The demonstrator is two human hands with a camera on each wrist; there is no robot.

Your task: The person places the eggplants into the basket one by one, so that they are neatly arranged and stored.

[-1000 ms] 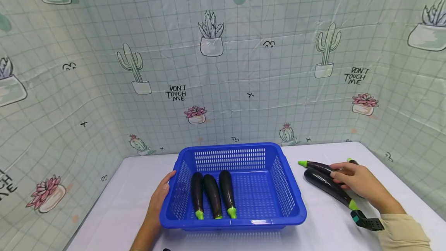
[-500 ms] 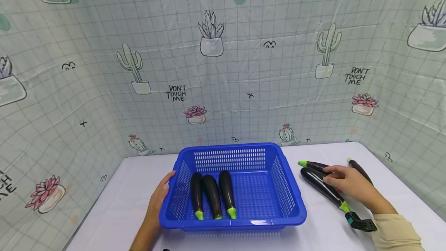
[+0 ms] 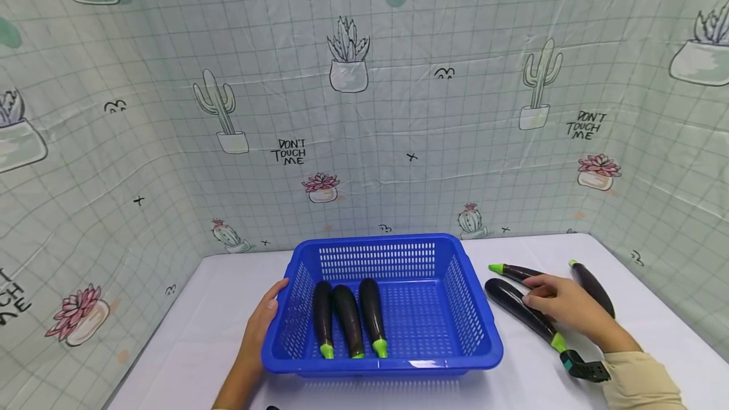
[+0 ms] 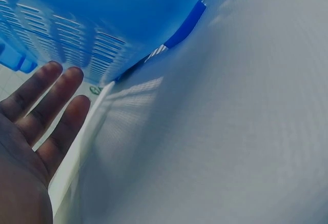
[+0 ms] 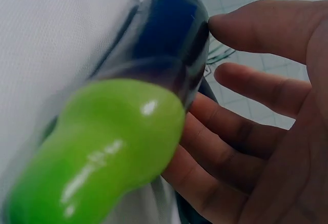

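Observation:
My right hand (image 3: pixel 560 302) is at the far side of a dark eggplant (image 3: pixel 515 304) with a green stem, lying on the white table right of the basket. In the right wrist view the thumb (image 5: pixel 241 26) touches the eggplant's side, and the loosely bent fingers (image 5: pixel 225 126) lie along that same side, partly hidden behind it. My left hand (image 3: pixel 262 321) rests against the left wall of a blue plastic basket (image 3: pixel 433 364), its fingers (image 4: pixel 56 90) straight. Inside the basket several eggplants (image 3: pixel 347 318) lie side by side in its left half, stems toward me.
Behind the right hand lies another eggplant (image 3: pixel 512 271), partly covered by it. One more eggplant (image 3: pixel 592 286) is farther right, near the table's right edge. A patterned cloth (image 3: pixel 387 112) hangs behind and on both sides of the white table (image 3: pixel 188 321).
My right hand has moved left, and the eggplant beside it has slid left toward the basket. The eggplant at the far right now shows more fully. The left hand and basket stay put.

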